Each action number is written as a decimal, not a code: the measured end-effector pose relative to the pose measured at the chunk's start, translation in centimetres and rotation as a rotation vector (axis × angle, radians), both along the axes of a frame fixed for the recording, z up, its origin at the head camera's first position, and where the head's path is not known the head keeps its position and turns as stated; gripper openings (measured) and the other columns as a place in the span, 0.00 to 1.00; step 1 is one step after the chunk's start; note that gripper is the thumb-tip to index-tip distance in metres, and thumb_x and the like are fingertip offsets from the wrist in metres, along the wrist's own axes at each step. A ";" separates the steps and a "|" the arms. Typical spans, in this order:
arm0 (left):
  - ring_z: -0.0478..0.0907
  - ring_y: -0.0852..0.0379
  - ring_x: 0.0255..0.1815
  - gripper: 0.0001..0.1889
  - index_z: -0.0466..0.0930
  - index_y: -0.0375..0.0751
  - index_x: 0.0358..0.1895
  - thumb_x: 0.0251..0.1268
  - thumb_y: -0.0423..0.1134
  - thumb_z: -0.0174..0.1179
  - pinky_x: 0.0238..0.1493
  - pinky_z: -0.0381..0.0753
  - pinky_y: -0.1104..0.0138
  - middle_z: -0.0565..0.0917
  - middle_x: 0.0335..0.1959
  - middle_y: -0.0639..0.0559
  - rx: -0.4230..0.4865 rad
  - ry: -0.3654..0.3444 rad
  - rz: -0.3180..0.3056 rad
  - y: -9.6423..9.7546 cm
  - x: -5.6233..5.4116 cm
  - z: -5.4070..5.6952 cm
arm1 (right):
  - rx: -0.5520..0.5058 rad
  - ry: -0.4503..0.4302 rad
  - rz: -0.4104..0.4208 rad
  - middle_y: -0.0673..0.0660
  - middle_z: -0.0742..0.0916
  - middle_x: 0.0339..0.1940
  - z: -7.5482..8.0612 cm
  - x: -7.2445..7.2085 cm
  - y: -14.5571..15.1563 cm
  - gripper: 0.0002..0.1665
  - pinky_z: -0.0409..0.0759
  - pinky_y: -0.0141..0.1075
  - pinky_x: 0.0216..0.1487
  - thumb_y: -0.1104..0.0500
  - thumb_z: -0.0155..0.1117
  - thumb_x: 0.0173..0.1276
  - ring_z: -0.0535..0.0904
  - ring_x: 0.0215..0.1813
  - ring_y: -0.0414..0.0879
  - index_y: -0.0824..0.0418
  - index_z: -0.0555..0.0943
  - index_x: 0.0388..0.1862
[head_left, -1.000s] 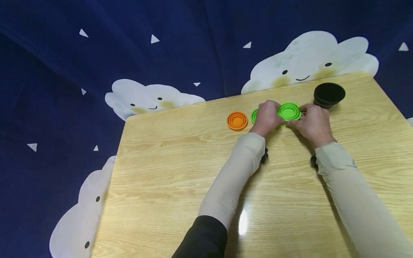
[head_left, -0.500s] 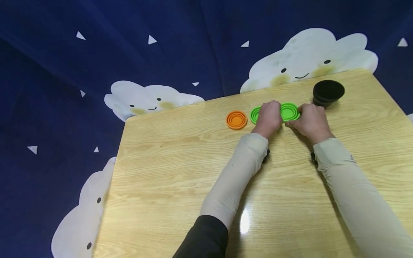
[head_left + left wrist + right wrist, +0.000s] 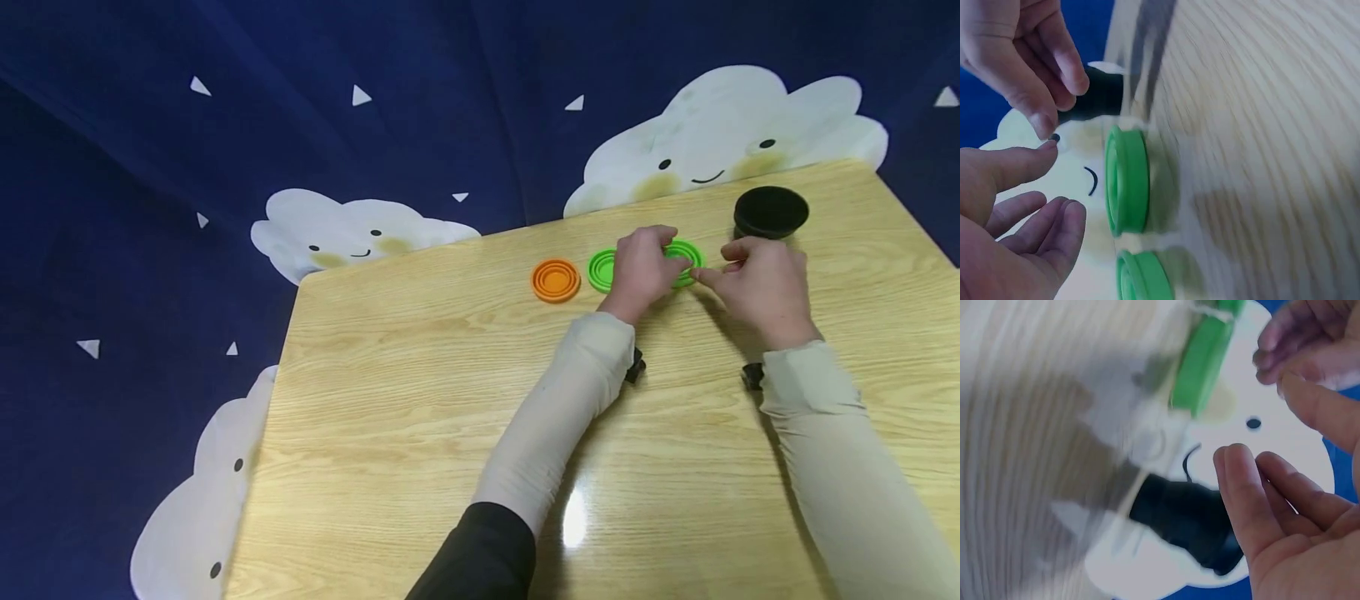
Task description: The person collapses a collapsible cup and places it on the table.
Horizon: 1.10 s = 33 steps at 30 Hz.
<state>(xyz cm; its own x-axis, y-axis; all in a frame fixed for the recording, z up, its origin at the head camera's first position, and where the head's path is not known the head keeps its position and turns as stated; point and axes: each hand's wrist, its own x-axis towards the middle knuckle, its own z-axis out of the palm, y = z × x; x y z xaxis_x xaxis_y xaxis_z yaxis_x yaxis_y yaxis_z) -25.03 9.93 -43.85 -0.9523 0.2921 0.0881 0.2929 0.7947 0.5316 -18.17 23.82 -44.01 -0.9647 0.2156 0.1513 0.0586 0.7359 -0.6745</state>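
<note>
Two collapsed green folding cups with concentric rings lie side by side near the table's back. My left hand hovers over the right green cup and partly hides the left green cup. To the right, my right hand has its thumb near that right cup's rim and its fingers apart. In the left wrist view the right green cup stands apart from both hands, flat on the table. A black folding cup, expanded and upright, is just behind my right hand. Nothing is held.
An orange collapsed folding cup lies left of the green ones. Behind the wooden table hangs a dark blue curtain with white clouds, close to the table's back edge.
Earlier both hands gripped the right green cup by its sides. Now they have let go; my right hand has drawn off to the right and my left hand has shifted slightly right over the cup.
</note>
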 end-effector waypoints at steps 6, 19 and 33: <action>0.79 0.74 0.44 0.26 0.83 0.51 0.61 0.58 0.50 0.75 0.50 0.71 0.83 0.86 0.48 0.64 0.137 -0.054 -0.001 2.0 0.5 0.3 | -0.034 0.026 -0.180 0.62 0.88 0.25 1.0 0.9 2.9 0.27 0.56 0.59 0.65 0.50 0.73 0.64 0.78 0.43 0.62 0.75 0.83 0.46; 0.75 0.70 0.57 0.32 0.74 0.53 0.70 0.62 0.52 0.72 0.54 0.72 0.80 0.81 0.58 0.66 0.173 -0.156 0.048 5.7 -0.3 1.3 | -0.091 0.009 -0.317 0.64 0.84 0.43 0.6 0.0 5.6 0.42 0.56 0.50 0.70 0.48 0.76 0.61 0.59 0.29 0.21 0.73 0.74 0.65; 0.77 0.69 0.45 0.17 0.84 0.54 0.56 0.66 0.50 0.69 0.39 0.72 0.80 0.84 0.44 0.67 0.115 -0.181 -0.009 7.8 -1.2 1.6 | -0.224 -0.092 -0.199 0.69 0.76 0.68 -0.7 -1.5 6.8 0.41 0.76 0.18 0.45 0.49 0.66 0.70 0.79 0.55 0.37 0.66 0.66 0.76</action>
